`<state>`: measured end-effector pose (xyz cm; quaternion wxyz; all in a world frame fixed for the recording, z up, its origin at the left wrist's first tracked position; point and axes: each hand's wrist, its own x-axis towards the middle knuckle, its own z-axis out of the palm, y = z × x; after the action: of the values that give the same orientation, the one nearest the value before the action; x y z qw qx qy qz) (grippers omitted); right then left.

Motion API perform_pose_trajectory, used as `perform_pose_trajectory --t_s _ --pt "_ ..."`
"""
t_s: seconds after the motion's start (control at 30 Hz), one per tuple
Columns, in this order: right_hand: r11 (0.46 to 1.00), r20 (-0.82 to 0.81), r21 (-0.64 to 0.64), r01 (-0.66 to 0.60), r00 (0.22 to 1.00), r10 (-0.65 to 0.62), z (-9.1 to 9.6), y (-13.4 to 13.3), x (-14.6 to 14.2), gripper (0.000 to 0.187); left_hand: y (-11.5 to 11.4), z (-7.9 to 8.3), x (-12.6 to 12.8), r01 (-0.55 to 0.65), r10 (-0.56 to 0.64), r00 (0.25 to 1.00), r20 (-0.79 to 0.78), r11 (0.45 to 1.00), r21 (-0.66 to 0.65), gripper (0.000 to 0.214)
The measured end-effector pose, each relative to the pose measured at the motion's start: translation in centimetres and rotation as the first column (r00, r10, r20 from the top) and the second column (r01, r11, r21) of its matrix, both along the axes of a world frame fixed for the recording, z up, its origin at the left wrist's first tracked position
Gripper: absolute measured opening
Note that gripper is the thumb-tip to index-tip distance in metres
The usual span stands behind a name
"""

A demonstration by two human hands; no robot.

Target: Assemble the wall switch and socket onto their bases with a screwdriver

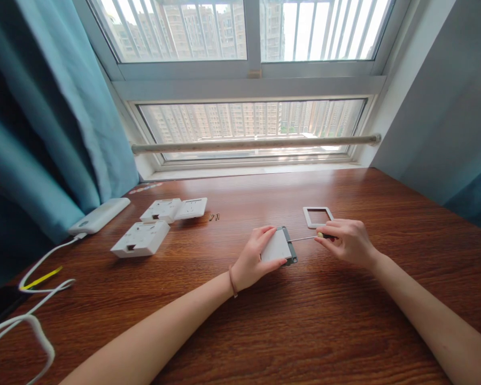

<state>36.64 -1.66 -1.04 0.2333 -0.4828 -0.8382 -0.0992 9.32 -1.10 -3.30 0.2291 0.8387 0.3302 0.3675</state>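
Observation:
My left hand [256,258] grips a white wall switch plate [276,247] with a dark grey backing frame, thumb and fingers on opposite edges. In my right hand [348,241] is a screwdriver [302,238], its thin metal shaft pointing left. The tip meets the right side of the switch plate, at the seam between the white face and the grey frame. Just beyond my right hand lies a white square cover frame [309,218] on the table. Most of the screwdriver's handle is hidden by my fingers.
On the left of the wooden table [288,331] stand two white boxes [140,239] [160,209] and a white socket panel [191,208]. Several small screws [214,217] lie nearby. A white power bank [100,215] trails a white cable [44,256] beside a yellow strip [43,278].

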Motion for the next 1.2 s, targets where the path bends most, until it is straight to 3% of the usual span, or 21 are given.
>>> perform_pose_trajectory --t_s 0.23,0.33,0.67,0.83,0.97,1.07,1.2 --pt "0.959 0.213 0.276 -0.069 0.977 0.009 1.1 -1.1 -0.4 0.016 -0.3 0.0 0.1 0.009 0.007 0.994 -0.107 0.990 0.140 0.066" --pt "0.945 0.214 0.318 -0.080 0.977 0.011 1.2 -1.3 -0.8 0.015 -0.5 0.1 0.1 0.018 0.010 0.989 -0.150 0.982 0.188 0.067" --pt "0.999 -0.072 0.019 -0.031 0.997 0.032 0.0 -0.4 -0.8 0.021 -0.4 0.2 -0.1 0.004 0.001 1.000 -0.030 0.988 0.156 0.067" --pt "0.991 -0.202 -0.129 -0.041 0.979 0.014 -0.5 0.0 -0.8 0.023 -0.5 0.4 -0.1 0.024 -0.022 1.000 -0.022 0.992 0.122 0.066" --pt "0.952 -0.338 -0.275 -0.135 0.940 0.036 -1.0 0.2 -1.2 0.026 -0.5 0.4 -0.1 0.033 -0.034 0.999 0.012 0.997 0.071 0.069" --pt "0.947 -0.366 -0.283 -0.151 0.930 0.039 -0.7 0.2 -1.1 0.027 -0.4 0.2 -0.1 0.014 -0.015 0.999 0.034 0.999 0.037 0.069" --pt "0.980 -0.382 -0.198 -0.030 0.923 -0.049 -0.1 -0.3 -1.2 0.026 -0.2 0.1 0.0 0.006 -0.005 0.999 0.042 1.000 -0.020 0.066"
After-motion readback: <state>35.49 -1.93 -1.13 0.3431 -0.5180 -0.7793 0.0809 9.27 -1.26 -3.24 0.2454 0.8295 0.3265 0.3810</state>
